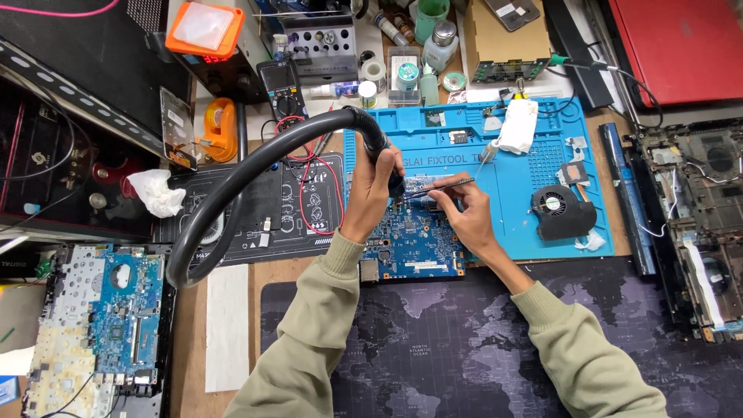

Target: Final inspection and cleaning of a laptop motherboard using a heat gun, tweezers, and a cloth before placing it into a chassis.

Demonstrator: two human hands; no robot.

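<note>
A blue circuit board [414,240] lies on the front left part of a blue work mat [518,186]. My left hand [370,190] grips the black handle of a hot-air tool [379,147], its nozzle pointing down at the board. A thick black hose [232,178] curves from that handle off to the left. My right hand [463,209] holds thin metal tweezers [441,186], their tips meeting the board just under the nozzle.
A black fan [559,210] and white cloth [517,124] sit on the mat. A multimeter [282,85] with red leads, bottles and solder spools stand behind. Another blue board [116,310] lies at left, an opened laptop chassis [696,217] at right, a dark map-print mat [433,340] in front.
</note>
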